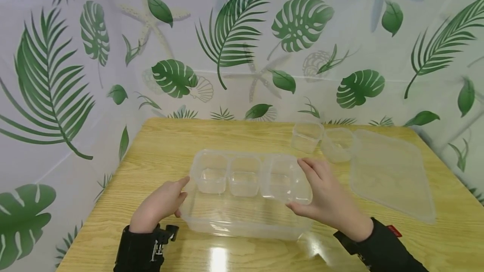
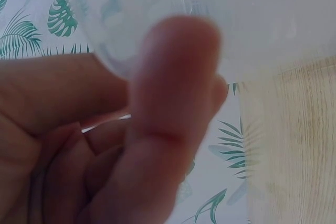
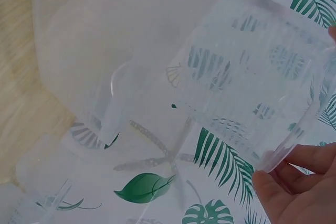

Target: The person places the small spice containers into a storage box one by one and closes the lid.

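A large clear plastic box (image 1: pixel 245 229) sits on the table in front of me. Its left rim is gripped by my left hand (image 1: pixel 160 205), thumb on the near side in the left wrist view. Along the box's far side stand two small clear containers (image 1: pixel 211 181), side by side. My right hand (image 1: pixel 328 192) holds a third small clear container (image 1: pixel 280 179) by its right side, thumb at the near edge and fingers at the far edge. It looks tilted over the box's right part; whether it touches the bottom is hard to tell. The right wrist view shows the held container (image 3: pixel 247 77) close up.
Two more small clear containers, one squarish (image 1: pixel 306 138) and one more rounded (image 1: pixel 338 146), stand at the table's back right. Beside them lies a flat translucent lid (image 1: pixel 391 175). Behind the wooden table (image 1: pixel 170 137) hangs a leaf-patterned sheet (image 1: pixel 242 53).
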`<state>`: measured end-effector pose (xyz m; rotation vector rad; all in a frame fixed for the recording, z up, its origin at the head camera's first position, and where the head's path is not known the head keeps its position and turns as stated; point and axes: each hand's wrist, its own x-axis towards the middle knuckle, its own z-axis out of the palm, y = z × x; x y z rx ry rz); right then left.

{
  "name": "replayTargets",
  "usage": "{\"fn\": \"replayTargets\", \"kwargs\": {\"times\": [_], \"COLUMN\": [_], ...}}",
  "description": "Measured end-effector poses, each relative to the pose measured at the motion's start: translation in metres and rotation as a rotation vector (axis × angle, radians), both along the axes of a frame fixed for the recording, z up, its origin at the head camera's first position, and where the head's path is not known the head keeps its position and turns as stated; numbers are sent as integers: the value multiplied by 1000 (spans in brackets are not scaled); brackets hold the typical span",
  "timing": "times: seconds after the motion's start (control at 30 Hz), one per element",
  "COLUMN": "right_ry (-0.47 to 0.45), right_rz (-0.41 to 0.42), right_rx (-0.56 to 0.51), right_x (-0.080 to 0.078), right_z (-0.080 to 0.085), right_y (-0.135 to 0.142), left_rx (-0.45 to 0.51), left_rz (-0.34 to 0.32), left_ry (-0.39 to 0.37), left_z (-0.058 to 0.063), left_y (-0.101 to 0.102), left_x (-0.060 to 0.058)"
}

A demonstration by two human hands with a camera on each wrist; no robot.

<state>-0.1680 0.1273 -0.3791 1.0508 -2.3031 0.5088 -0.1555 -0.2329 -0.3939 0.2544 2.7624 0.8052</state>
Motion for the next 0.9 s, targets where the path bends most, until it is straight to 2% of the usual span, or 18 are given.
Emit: {"fn": "replayTargets", "kwargs": {"times": [0.23, 0.4, 0.77, 0.9], "right_ry": [1, -36, -109, -161], "right_rz": [28, 3, -20, -26], "right_rx": [-2, 12, 50, 67], "right_x": [15, 21, 23, 22], "right_z": [-7, -11, -27, -31], "right_y": [0, 2, -3, -4], "left_rx": [3, 7, 4, 0], "left_rz": [-5, -7, -20, -20], "left_ry": [9, 13, 13, 17], "left_z": [1, 1, 2, 1], "left_y": [0, 0, 0, 0], "left_x": [1, 1, 1, 2]}}
